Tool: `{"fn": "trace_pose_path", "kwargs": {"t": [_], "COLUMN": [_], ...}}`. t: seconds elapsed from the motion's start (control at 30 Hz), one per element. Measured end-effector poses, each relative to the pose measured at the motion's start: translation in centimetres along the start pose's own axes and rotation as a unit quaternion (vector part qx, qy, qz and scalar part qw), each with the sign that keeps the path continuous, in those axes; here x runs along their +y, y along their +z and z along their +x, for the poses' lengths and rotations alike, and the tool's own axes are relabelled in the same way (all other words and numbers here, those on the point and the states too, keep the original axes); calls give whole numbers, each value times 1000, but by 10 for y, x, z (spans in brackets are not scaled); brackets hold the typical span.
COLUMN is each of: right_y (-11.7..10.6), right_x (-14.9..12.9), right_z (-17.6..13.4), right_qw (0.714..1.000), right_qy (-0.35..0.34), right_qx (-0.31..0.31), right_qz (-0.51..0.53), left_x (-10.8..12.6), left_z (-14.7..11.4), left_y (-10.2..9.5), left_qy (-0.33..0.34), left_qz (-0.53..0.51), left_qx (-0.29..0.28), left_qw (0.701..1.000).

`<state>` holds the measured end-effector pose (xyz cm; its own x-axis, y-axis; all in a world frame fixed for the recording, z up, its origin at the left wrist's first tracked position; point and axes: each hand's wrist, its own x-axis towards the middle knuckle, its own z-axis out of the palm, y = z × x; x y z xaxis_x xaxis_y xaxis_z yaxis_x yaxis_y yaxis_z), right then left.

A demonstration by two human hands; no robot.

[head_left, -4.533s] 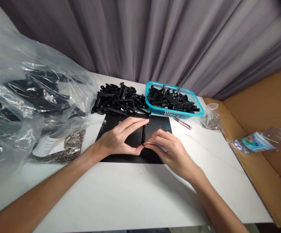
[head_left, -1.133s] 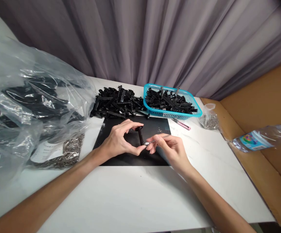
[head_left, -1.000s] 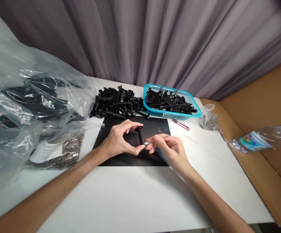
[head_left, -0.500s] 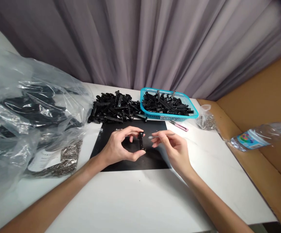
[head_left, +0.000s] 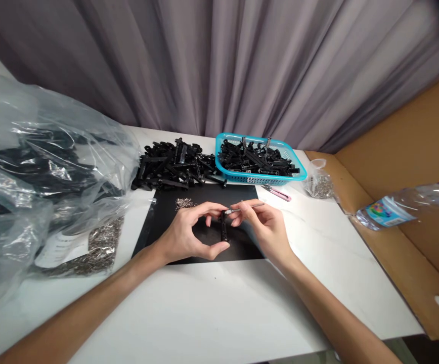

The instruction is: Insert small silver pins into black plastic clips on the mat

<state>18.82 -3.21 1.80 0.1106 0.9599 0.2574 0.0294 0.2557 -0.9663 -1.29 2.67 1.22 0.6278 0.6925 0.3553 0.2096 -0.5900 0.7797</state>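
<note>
Between thumb and fingertips, my left hand (head_left: 189, 232) grips a small black plastic part (head_left: 224, 228) by its two ends, upright over the black mat (head_left: 200, 255). My right hand (head_left: 265, 225) pinches a thin, light-coloured rod-like tool (head_left: 234, 210); its exact kind is too small to make out. The tool's tip is at the upper end of the black part, where it seems to touch. Beyond my left hand, a small heap of tiny metal pins (head_left: 184, 203) lies on the mat.
Behind the mat are a pile of black parts (head_left: 174, 164) and a blue basket (head_left: 299, 175) full of similar ones. A pink-handled cutter (head_left: 280, 194), a small bag of metal bits (head_left: 319, 185) and a bottle (head_left: 386, 211) lie right. Large plastic bags (head_left: 63, 156) fill the left.
My right hand has moved left, bringing the tool's tip from beside the black part to its upper end. My left hand still holds the part. The view has shifted slightly.
</note>
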Motion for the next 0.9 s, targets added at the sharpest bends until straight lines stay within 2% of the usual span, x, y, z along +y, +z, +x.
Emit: {"fn": "trace_pose_path", "kwargs": {"t": [0.23, 0.47, 0.53, 0.63, 0.7, 0.73, 0.8, 0.9], "right_y": [-1, 0, -2, -10, -15, -16, -12, 2], "right_x": [1, 2, 0, -5, -6, -6, -5, -1], "right_z": [0, 1, 2, 5, 7, 7, 5, -4], "right_qw": [1000, 999, 998, 983, 977, 980, 986, 974], "right_qy": [10, 22, 12, -31, -38, -29, 1, 16], "right_qx": [-13, -18, 23, 147, 174, 154, 67, -62], "right_qz": [0, -18, -53, -107, -117, -123, -153, -218], "left_x": [5, 6, 7, 7, 7, 6, 3, 1], "left_z": [1, -1, 0, 2, 2, 1, -1, -4], "left_y": [2, 2, 1, 2, 3, 4, 5, 6], "left_qy": [-15, -39, -62, -92, -92, -84, -63, -39], "left_qz": [-1, -12, -21, -36, -21, 1, 61, 133], "left_qx": [16, -11, -30, -48, -39, -22, 23, 70], "left_qw": [1000, 999, 997, 994, 995, 996, 996, 988]}}
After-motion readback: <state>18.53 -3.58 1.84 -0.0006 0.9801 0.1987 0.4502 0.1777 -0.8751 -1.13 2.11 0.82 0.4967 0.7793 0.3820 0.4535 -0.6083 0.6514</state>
